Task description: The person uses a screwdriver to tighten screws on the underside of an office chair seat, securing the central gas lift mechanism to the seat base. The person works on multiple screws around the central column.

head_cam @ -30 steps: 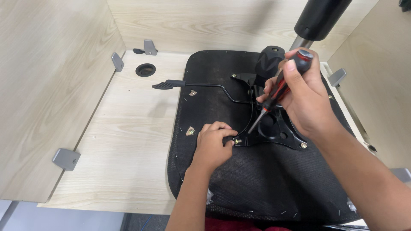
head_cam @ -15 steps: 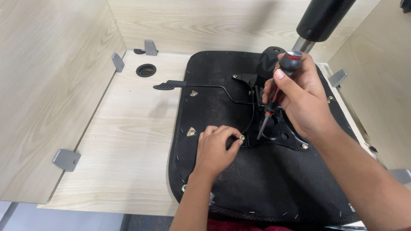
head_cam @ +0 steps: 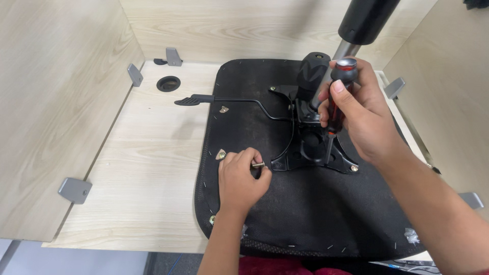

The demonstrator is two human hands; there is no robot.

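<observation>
I see the desk (head_cam: 153, 168), pale wood w/ side panels, carrying an upturned chair seat (head_cam: 285, 203), black fabric underside up, stapled round the edge. Big and awkward; I'd judge it heavy-ish, stiff in the pan, best gripped by its rim.

Bolted at its centre is the black metal mechanism plate (head_cam: 310, 153), w/ a thin lever (head_cam: 224, 100) running left to a paddle and a gas cylinder (head_cam: 356, 30) rising at the top. Rigid steel, nothing fragile.

My right hand (head_cam: 361, 122) is closed round a screwdriver (head_cam: 336, 102), red-black handle, shaft pointing down into the plate. Handle looks grippy; hold it high for turning.

My left hand (head_cam: 239, 178) pinches a small bolt (head_cam: 259, 164) at the plate's near-left corner, fingers curled on it. Light, smooth, prob. easy to drop; take it by the head.

Containers: none; only a cable hole (head_cam: 168, 83) in the desk, contents not visible.
</observation>
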